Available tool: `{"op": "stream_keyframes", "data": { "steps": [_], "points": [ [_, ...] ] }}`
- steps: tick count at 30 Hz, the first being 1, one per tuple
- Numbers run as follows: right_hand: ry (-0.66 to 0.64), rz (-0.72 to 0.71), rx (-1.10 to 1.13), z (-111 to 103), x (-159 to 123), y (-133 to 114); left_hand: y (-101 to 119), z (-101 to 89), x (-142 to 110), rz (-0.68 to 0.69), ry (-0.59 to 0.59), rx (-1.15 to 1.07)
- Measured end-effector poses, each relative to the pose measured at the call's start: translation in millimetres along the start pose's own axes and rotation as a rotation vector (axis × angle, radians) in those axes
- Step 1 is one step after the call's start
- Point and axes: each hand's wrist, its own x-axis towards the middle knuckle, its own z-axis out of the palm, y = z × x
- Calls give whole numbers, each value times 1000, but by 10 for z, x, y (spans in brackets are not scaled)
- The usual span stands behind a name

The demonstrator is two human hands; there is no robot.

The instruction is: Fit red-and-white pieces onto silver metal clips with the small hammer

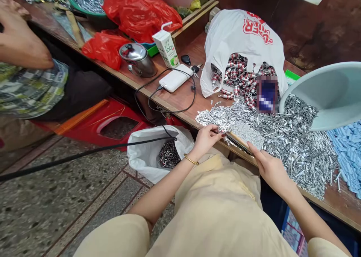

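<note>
My left hand is closed in a pinch at the table's front edge, on a small metal fitting partly hidden by the fingers. Just right of it lies a speckled grey slab with a thin dark strip along its front side. The fingers of my right hand press together at the right end of that strip; the thumb side is partly hidden. Behind the slab spreads a heap of loose silvery metal pins and small plates.
A white plastic bag spills red-banded metal fittings. A grey tub lies tipped over, near blue plastic pieces. A power bank, cable, steel mug and drink carton stand leftward. A white sack is below; another person's arm is left.
</note>
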Motion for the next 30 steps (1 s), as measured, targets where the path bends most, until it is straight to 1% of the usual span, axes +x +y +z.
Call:
{"op": "stream_keyframes", "data": {
  "steps": [3,5,7,9,11,13,16,19,23,27,30],
  "points": [
    [37,10,14,29,-3,-6,-18,4,12,2,3,-15],
    [27,17,8,57,-9,-3,-26,1,10,-10,9,-33],
    [34,24,49,78,-28,18,-17,-10,-19,-36,-6,-103],
    [94,46,109,92,-67,61,22,-30,-84,-52,-71,-272],
    [193,89,95,113,-116,119,96,-52,-174,-51,-186,-480],
    [289,128,-8,163,-161,180,193,-69,-261,-38,-288,-631],
    [397,143,-192,299,-201,252,324,-80,-338,-37,-358,-740],
    [435,125,-276,450,-208,303,378,-81,-358,-47,-372,-795],
    [434,122,-262,576,-168,364,324,-79,-387,-76,-347,-859],
    [402,126,-222,595,-66,397,233,-54,-450,-170,-345,-924],
    [405,132,-189,534,42,362,165,-57,-492,-229,-303,-944]
  ]
}}
